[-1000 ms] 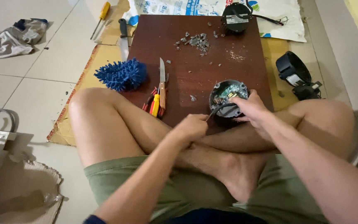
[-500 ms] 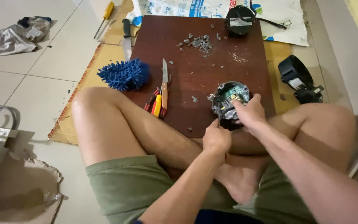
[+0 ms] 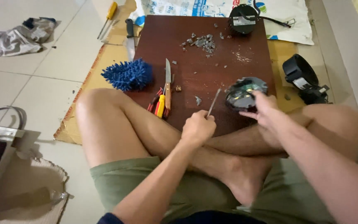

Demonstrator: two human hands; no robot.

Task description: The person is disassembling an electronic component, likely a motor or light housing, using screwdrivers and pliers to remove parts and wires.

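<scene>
Head view: round black device (image 3: 245,93) lying opened on the dark wooden board (image 3: 212,45) near its right front corner, circuit parts exposed, grey broken bits (image 3: 203,41) heaped toward the far edge, so opening looks done and inner work seemingly unfinished. Left hand (image 3: 197,127) curled tight around a thin metal tool (image 3: 213,102), tip raised just left of the device and not touching it; right hand (image 3: 265,111) resting on its near rim, fingers (image 3: 257,96) loosely bent over the edge
</scene>
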